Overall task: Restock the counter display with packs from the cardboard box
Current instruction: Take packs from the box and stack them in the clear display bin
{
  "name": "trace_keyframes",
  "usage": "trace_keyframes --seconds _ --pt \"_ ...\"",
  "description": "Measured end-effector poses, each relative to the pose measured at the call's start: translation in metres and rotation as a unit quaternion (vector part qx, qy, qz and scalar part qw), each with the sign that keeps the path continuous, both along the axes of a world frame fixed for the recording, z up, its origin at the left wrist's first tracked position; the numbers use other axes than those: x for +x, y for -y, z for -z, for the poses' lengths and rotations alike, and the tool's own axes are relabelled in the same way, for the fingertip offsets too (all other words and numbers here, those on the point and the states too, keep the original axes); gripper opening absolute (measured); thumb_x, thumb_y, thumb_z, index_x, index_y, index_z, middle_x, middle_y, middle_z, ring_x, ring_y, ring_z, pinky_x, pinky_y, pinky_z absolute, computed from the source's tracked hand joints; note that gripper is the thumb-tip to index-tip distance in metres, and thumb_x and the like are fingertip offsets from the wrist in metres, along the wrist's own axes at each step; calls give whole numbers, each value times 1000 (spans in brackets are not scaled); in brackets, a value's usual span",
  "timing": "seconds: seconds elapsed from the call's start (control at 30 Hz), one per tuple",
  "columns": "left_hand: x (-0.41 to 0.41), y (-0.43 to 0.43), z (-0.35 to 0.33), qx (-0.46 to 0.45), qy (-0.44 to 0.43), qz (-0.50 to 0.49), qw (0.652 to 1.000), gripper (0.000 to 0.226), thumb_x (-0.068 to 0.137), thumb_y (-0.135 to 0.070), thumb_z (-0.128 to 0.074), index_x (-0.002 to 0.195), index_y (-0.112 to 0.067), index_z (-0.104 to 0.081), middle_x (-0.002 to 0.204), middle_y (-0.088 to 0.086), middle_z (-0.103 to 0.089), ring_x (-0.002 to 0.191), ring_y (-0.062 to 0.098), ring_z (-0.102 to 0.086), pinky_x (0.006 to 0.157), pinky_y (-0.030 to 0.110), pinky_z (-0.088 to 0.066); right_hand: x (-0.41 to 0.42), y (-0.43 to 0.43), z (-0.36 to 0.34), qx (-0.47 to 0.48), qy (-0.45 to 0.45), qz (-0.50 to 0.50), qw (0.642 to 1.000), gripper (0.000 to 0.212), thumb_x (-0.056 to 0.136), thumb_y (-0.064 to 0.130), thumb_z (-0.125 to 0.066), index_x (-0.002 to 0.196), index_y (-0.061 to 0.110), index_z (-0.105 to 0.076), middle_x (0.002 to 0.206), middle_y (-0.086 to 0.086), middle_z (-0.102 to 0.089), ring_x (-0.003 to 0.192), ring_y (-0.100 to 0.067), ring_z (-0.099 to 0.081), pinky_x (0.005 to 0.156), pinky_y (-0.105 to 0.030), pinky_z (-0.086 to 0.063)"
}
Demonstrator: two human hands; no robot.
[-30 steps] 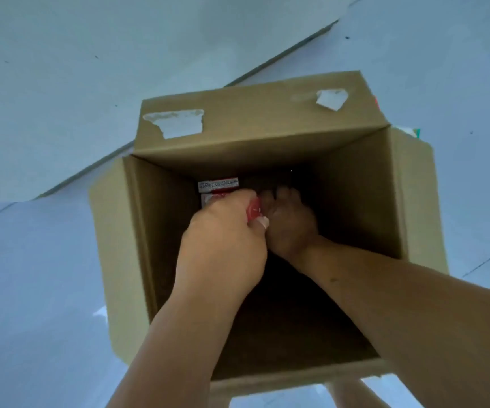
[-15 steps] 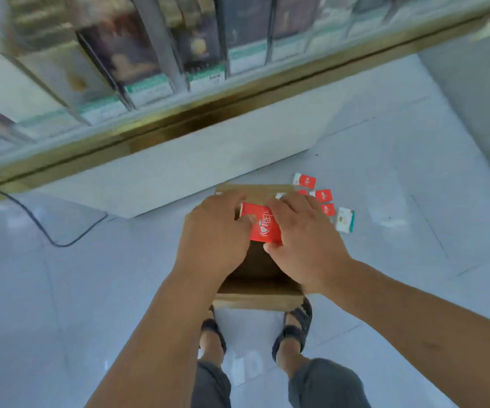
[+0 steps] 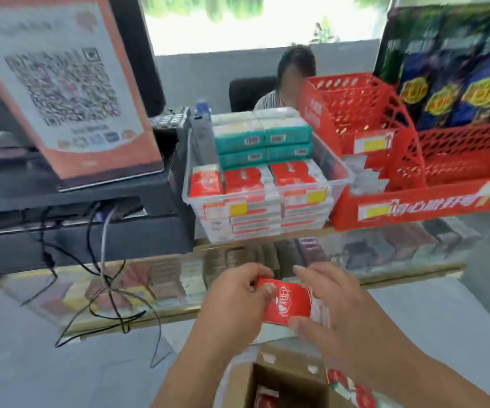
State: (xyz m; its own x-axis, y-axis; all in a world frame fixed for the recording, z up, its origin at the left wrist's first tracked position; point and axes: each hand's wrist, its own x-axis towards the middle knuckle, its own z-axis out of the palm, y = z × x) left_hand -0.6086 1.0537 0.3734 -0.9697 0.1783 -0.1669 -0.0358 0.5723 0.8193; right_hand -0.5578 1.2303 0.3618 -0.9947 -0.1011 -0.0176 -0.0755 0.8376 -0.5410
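Note:
Both hands hold a red pack (image 3: 289, 303) in front of the counter. My left hand (image 3: 237, 295) pinches its left end. My right hand (image 3: 326, 304) grips its right side, thumb under the lower edge. On the counter above stands a clear display bin (image 3: 267, 198), with red packs (image 3: 246, 179) in front and teal packs (image 3: 262, 139) stacked behind. The open cardboard box (image 3: 285, 381) lies on the floor below my hands, with a red pack showing inside.
A black till with a QR-code sign (image 3: 67, 92) and trailing cables (image 3: 102, 278) stands left of the bin. Red lattice baskets (image 3: 384, 160) sit to its right. A person (image 3: 293, 75) sits behind the counter. Loose packs (image 3: 352, 390) lie right of the box.
The view has swung up from the floor and box to the counter. Both hands have lifted the red pack out of the box and up to counter-front height.

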Motion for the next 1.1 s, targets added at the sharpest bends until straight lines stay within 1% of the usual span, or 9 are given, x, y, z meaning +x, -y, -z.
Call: trace_keyframes --seconds 0.07,0.13,0.2,0.3,0.37,0.43,0.53,0.83,1.1 --pt "-5 7 -29 11 -26 -18 999 11 91 -27 -64 99 -32 -68 88 -14 -67 78 3 -63 67 25 -55 -11 -1 -26 -120 46 37 991 66 84 52 -68 142 44 -38 135 23 -42 123 1 -46 103 -30 -45" --pt "-10 15 -54 18 -40 -34 998 8 92 -30 -63 97 -34 -67 89 -14 -69 78 3 -64 62 22 -52 -21 6 -46 -277 88 67 955 46 87 38 -72 128 42 -51 116 17 -66 99 -1 -65 80 -28 -56" --pt "-19 24 -72 23 -58 -35 997 9 93 -31 -61 98 -35 -68 91 -14 -70 78 4 -65 64 26 -54 -33 15 -64 -386 109 94 911 37 90 21 -70 122 33 -57 100 6 -74 83 -10 -70 63 -30 -55" --pt "-42 33 -96 54 -75 -37 995 12 93 -33 -61 104 -35 -67 98 -13 -69 81 3 -66 63 22 -54 -57 24 -88 -444 89 128 882 31 91 17 -68 120 25 -60 98 -3 -76 84 -21 -73 61 -32 -53" --pt "-64 38 -108 63 -89 -33 993 20 93 -33 -62 112 -31 -66 103 -9 -69 82 5 -67 63 19 -52 -76 30 -104 -463 83 139 872 24 93 16 -65 116 20 -63 100 -5 -76 89 -23 -72 66 -36 -56" --pt "-85 43 -117 78 -104 -26 991 24 91 -33 -64 115 -30 -65 106 -6 -69 87 12 -69 73 31 -58 -97 35 -116 -478 74 155 861 19 94 12 -62 112 17 -65 100 -9 -76 88 -24 -71 69 -39 -57" --pt "-103 50 -124 93 -120 -21 988 30 91 -34 -62 121 -31 -62 111 -6 -67 92 15 -68 78 41 -59 -130 35 -132 -469 47 183 863 12 94 7 -61 101 13 -68 90 -10 -75 74 -20 -63 54 -27 -52" --pt "-106 53 -122 58 -123 -44 990 30 92 -34 -62 122 -34 -61 110 -14 -65 96 8 -63 78 41 -59 -226 19 -109 -402 91 264 872 13 88 3 -67 100 7 -62 106 -17 -69 94 -27 -70 72 -38 -60" --pt "-113 24 -125 11 -123 -56 991 30 93 -35 -60 123 -31 -61 108 -11 -64 93 8 -63 77 38 -60 -248 22 -90 -368 97 242 893 8 85 9 -69 89 11 -62 92 -11 -71 80 -25 -73 75 -43 -62"
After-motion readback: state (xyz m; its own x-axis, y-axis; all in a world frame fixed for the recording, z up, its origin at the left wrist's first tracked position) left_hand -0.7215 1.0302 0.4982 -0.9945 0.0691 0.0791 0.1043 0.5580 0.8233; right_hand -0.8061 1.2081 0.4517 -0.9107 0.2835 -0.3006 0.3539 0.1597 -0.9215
